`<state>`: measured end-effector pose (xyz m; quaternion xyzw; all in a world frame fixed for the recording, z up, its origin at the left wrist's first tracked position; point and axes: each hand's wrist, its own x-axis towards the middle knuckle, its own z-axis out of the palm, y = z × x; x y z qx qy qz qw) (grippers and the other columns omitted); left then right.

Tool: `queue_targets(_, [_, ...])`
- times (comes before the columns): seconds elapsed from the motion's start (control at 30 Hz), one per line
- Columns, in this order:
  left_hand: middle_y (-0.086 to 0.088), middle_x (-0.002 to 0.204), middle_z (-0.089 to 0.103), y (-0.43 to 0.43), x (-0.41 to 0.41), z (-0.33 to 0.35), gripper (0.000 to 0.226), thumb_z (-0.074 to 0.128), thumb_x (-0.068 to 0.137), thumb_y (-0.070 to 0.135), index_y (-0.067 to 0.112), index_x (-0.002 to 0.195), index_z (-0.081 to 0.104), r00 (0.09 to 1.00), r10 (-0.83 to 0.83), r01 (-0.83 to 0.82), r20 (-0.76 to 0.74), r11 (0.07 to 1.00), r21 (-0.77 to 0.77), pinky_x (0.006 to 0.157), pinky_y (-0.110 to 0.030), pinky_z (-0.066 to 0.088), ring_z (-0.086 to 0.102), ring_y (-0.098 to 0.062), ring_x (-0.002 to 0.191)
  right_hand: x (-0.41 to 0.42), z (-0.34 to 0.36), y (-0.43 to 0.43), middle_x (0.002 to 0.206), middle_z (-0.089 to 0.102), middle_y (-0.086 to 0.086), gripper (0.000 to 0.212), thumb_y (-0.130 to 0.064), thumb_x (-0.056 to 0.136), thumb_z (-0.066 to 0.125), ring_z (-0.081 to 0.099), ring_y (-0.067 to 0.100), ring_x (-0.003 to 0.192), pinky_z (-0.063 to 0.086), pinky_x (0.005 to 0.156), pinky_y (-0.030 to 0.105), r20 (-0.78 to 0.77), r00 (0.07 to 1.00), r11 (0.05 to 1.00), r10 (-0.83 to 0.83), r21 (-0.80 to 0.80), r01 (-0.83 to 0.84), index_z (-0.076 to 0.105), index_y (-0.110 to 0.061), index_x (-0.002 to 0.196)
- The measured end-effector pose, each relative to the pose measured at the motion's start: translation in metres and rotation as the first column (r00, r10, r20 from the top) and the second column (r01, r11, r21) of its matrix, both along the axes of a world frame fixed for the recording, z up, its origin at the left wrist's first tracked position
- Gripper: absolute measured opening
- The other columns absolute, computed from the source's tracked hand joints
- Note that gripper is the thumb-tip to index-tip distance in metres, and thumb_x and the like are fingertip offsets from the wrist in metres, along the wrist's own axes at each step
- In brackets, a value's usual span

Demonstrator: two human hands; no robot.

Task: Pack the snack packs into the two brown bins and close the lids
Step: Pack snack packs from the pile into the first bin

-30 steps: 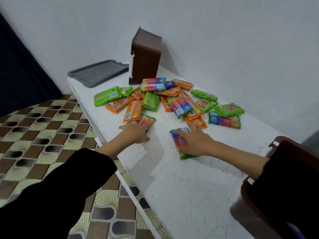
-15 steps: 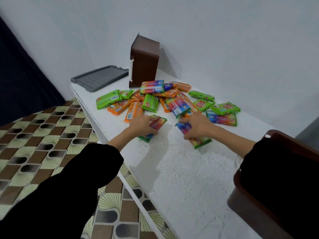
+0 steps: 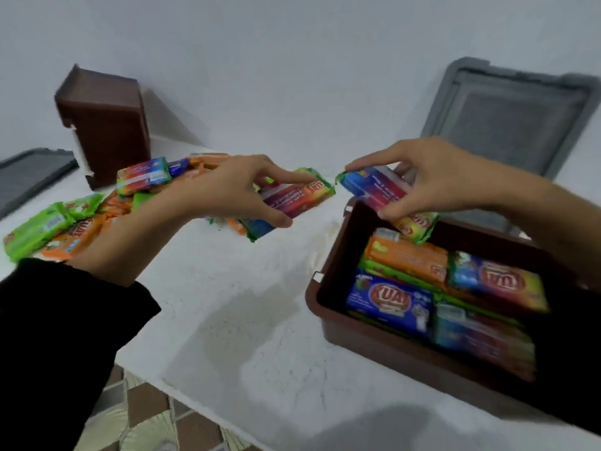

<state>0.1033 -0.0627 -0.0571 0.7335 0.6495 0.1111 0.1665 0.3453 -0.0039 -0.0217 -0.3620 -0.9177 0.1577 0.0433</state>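
Observation:
My left hand [image 3: 208, 203] holds a rainbow-coloured snack pack [image 3: 294, 198] in the air above the white table [image 3: 227, 336]. A second rainbow snack pack [image 3: 374, 188] is gripped by my right hand [image 3: 435, 177], over the far rim of the open brown bin [image 3: 328, 307]. That bin sits at the right and holds several packs in orange, blue and rainbow wrappers. The pile of loose snack packs [image 3: 65, 222] lies at the left, partly behind my left arm. The other brown bin [image 3: 104, 125] stands on end against the wall at the back left.
A grey lid [image 3: 507, 118] leans upright against the wall behind the open bin. Another grey lid [image 3: 29, 174] lies flat at the far left edge of the table. Below the table's front edge is patterned tile floor [image 3: 146, 418].
Both hands lifted a rainbow pack each off the table and carried them right. The view swung right, so the open bin and its grey lid now show.

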Motion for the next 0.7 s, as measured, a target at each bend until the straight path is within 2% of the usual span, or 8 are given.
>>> queue_targets(0.1, [0.011, 0.116, 0.045, 0.017, 0.045, 0.001, 0.064, 0.074, 0.072, 0.037, 0.056, 0.125, 0.042, 0.973, -0.231, 0.231, 0.018, 0.973, -0.008, 0.069, -0.007, 0.04, 0.046, -0.002, 0.092, 0.047, -0.007, -0.012, 0.112, 0.063, -0.001, 0.066, -0.022, 0.063, 0.079, 0.062, 0.016, 0.096, 0.045, 0.079, 0.022, 0.032, 0.998, 0.998, -0.051, -0.044, 0.052, 0.053, -0.043, 0.12])
queue_targets(0.2, [0.011, 0.121, 0.044, 0.029, 0.084, -0.009, 0.066, 0.076, 0.07, 0.035, 0.062, 0.115, 0.036, 0.895, -0.445, 0.444, -0.024, 0.895, -0.048, 0.073, -0.005, 0.038, 0.044, -0.004, 0.105, 0.087, -0.021, -0.023, 0.114, 0.055, -0.003, 0.069, -0.031, 0.059, 0.081, 0.058, 0.013, 0.096, 0.052, 0.08, 0.025, 0.073, 0.994, 0.991, -0.084, -0.097, 0.091, 0.048, -0.049, 0.117])
queue_targets(0.3, [0.014, 0.123, 0.042, 0.034, 0.111, -0.026, 0.068, 0.078, 0.069, 0.036, 0.067, 0.109, 0.032, 0.814, -0.581, 0.577, 0.012, 0.807, -0.126, 0.078, -0.005, 0.04, 0.042, -0.003, 0.112, 0.117, -0.039, -0.034, 0.122, 0.047, -0.01, 0.073, -0.023, 0.063, 0.081, 0.051, 0.007, 0.104, 0.051, 0.083, 0.023, 0.116, 0.991, 0.982, -0.073, -0.165, 0.092, 0.045, -0.051, 0.12])
queue_targets(0.37, [0.019, 0.121, 0.038, 0.033, 0.125, -0.039, 0.067, 0.077, 0.07, 0.037, 0.068, 0.11, 0.032, 0.767, -0.642, 0.633, 0.0, 0.756, -0.166, 0.083, -0.006, 0.038, 0.038, -0.001, 0.112, 0.128, -0.052, -0.041, 0.126, 0.04, -0.015, 0.072, -0.021, 0.067, 0.08, 0.041, 0.004, 0.112, 0.046, 0.088, 0.017, 0.172, 0.983, 0.968, -0.058, -0.23, 0.098, 0.043, -0.051, 0.122])
queue_targets(0.47, [0.019, 0.129, 0.033, 0.026, 0.143, -0.062, 0.067, 0.073, 0.075, 0.037, 0.06, 0.126, 0.036, 0.706, -0.691, 0.651, -0.155, 0.719, -0.244, 0.095, -0.024, 0.041, 0.034, -0.004, 0.12, 0.132, -0.078, -0.048, 0.133, 0.037, -0.014, 0.073, -0.019, 0.07, 0.078, 0.034, 0.006, 0.12, 0.036, 0.103, 0.024, 0.305, 0.952, 0.97, -0.034, -0.221, 0.105, 0.042, -0.046, 0.129])
queue_targets(0.53, [0.013, 0.135, 0.03, 0.024, 0.151, -0.073, 0.07, 0.071, 0.078, 0.034, 0.049, 0.135, 0.035, 0.678, -0.688, 0.649, -0.257, 0.725, -0.231, 0.091, -0.023, 0.04, 0.033, -0.007, 0.125, 0.13, -0.094, -0.051, 0.136, 0.035, -0.01, 0.076, -0.018, 0.071, 0.076, 0.034, 0.011, 0.124, 0.035, 0.107, 0.028, 0.345, 0.937, 0.976, -0.047, -0.185, 0.117, 0.04, -0.042, 0.133])
queue_targets(0.63, [0.011, 0.131, 0.032, 0.026, 0.156, -0.077, 0.074, 0.068, 0.077, 0.047, 0.043, 0.14, 0.029, 0.695, -0.665, 0.645, -0.273, 0.744, -0.172, 0.083, -0.018, 0.033, 0.034, -0.006, 0.122, 0.129, -0.103, -0.05, 0.135, 0.034, -0.007, 0.075, -0.026, 0.075, 0.074, 0.033, 0.013, 0.125, 0.036, 0.107, 0.028, 0.375, 0.925, 0.986, -0.066, -0.118, 0.118, 0.035, -0.04, 0.137])
queue_targets(0.7, [0.01, 0.132, 0.032, 0.026, 0.159, -0.08, 0.077, 0.067, 0.076, 0.051, 0.041, 0.142, 0.027, 0.698, -0.658, 0.646, -0.283, 0.749, -0.149, 0.083, -0.017, 0.032, 0.034, -0.006, 0.122, 0.128, -0.103, -0.049, 0.136, 0.035, -0.008, 0.074, -0.037, 0.076, 0.073, 0.035, 0.011, 0.125, 0.036, 0.107, 0.027, 0.391, 0.918, 0.989, -0.069, -0.096, 0.115, 0.033, -0.04, 0.138])
